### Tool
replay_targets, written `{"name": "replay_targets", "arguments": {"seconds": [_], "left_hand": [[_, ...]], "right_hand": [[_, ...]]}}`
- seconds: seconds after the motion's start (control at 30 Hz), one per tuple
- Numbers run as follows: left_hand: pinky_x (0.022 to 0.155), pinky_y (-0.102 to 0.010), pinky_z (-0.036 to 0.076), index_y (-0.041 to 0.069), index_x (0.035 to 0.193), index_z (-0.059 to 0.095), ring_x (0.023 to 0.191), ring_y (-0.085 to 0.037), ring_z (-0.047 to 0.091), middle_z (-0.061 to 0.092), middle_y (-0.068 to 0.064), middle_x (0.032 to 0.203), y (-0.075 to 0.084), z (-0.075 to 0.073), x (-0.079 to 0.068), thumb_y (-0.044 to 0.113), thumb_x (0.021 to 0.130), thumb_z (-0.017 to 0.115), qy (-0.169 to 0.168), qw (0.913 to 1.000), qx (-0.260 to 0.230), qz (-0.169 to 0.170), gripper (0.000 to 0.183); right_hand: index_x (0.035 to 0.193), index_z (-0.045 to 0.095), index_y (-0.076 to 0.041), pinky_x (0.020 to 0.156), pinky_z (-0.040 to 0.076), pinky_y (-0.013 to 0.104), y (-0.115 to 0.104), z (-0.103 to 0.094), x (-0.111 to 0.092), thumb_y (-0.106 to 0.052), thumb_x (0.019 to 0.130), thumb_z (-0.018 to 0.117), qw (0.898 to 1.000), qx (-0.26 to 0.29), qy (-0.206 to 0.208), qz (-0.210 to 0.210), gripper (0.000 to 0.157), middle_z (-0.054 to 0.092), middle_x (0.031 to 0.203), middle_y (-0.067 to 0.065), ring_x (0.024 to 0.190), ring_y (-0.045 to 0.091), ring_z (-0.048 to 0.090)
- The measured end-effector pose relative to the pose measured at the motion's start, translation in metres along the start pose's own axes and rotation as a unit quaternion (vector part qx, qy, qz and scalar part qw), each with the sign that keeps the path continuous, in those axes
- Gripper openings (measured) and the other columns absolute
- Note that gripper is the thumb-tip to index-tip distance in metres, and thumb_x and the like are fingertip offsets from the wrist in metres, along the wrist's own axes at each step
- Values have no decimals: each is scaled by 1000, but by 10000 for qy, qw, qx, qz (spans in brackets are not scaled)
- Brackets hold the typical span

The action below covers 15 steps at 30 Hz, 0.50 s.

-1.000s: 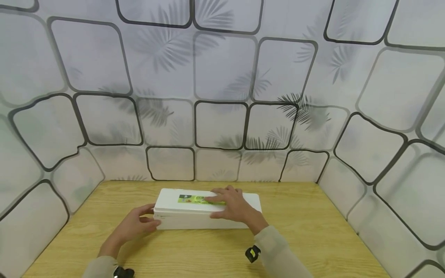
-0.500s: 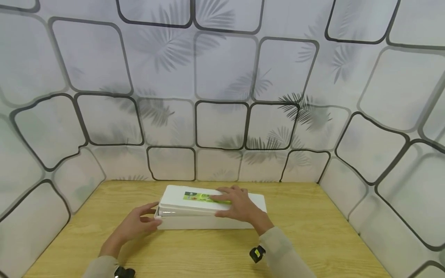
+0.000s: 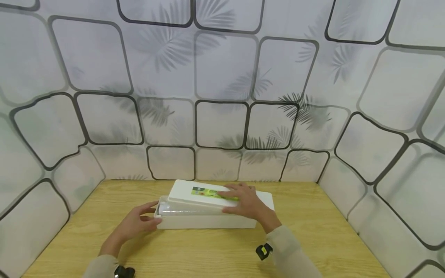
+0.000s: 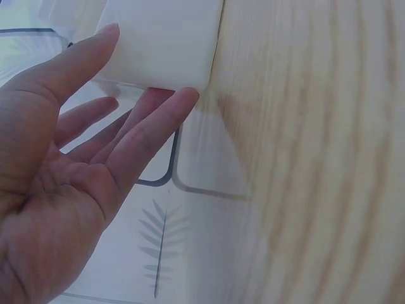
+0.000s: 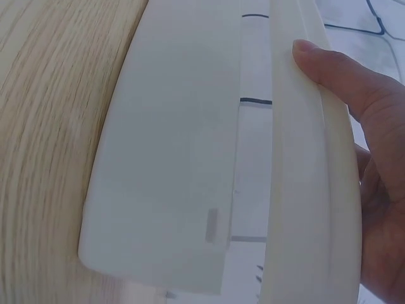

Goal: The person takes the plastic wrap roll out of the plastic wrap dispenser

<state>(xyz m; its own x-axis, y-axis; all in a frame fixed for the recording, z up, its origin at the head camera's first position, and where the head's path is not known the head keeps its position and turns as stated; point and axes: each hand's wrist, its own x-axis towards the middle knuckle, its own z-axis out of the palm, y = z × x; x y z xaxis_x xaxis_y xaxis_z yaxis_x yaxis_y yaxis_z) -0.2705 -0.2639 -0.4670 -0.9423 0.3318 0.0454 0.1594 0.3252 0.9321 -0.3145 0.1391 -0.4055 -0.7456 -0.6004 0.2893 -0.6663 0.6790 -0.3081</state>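
Note:
A long white box (image 3: pixel 205 222) lies on the table, partly uncovered at its left end. A pale, shiny roll (image 3: pixel 171 209) shows inside; the rest of it is hidden. My left hand (image 3: pixel 130 226) holds the box's left end, thumb at the front corner and fingers by the end face. Over the box, my right hand (image 3: pixel 248 206) grips the white lid (image 3: pixel 180 190), thumb on its front rim and fingers across the top. The lid bears a green label (image 3: pixel 201 191) and sits tilted and askew. A gap between lid and box shows in the right wrist view.
The wood-grain table (image 3: pixel 194 253) stretches around the box. A pale patterned curtain or sheet (image 3: pixel 220 123) stands behind and on both sides. Black wrist devices (image 3: pixel 124 272) are at both sleeves.
The lid, flat on the box before, has been lifted at its left end and shifted right and back with my right hand, exposing the roll. My left hand stays in place.

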Motion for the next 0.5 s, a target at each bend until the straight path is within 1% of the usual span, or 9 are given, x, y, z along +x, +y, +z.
{"name": "replay_targets", "arguments": {"seconds": [0.07,0.13,0.37,0.5], "left_hand": [[82,-36,66,-15,155,27,111,-38,71,46,-47,141,0,0,0,11,97,73,-21,10000,-39,28,79],[82,-36,66,-14,155,27,111,-39,71,46,-46,141,0,0,0,11,97,73,-15,10000,-39,19,78],[82,-36,66,-14,155,28,112,-40,70,45,-46,142,1,1,0,11,96,73,65,10000,-13,-26,78],[82,-36,66,-13,155,28,112,-39,71,45,-46,142,1,1,-1,13,96,74,62,10000,-25,-54,79]], "right_hand": [[139,67,-29,90,41,59,2,-2,-2,-42,87,82,10000,10,42,15,56,56,153,10,128,41,52],[139,67,-28,89,41,58,5,-4,-5,-42,87,82,10000,-10,77,24,55,56,153,10,127,41,52],[139,67,-28,92,40,63,16,-8,-12,-41,88,81,9999,6,141,94,55,57,153,11,131,44,51],[139,67,-28,92,40,65,23,-9,-16,-42,88,81,9998,-10,158,121,54,56,153,12,133,48,49]]}}
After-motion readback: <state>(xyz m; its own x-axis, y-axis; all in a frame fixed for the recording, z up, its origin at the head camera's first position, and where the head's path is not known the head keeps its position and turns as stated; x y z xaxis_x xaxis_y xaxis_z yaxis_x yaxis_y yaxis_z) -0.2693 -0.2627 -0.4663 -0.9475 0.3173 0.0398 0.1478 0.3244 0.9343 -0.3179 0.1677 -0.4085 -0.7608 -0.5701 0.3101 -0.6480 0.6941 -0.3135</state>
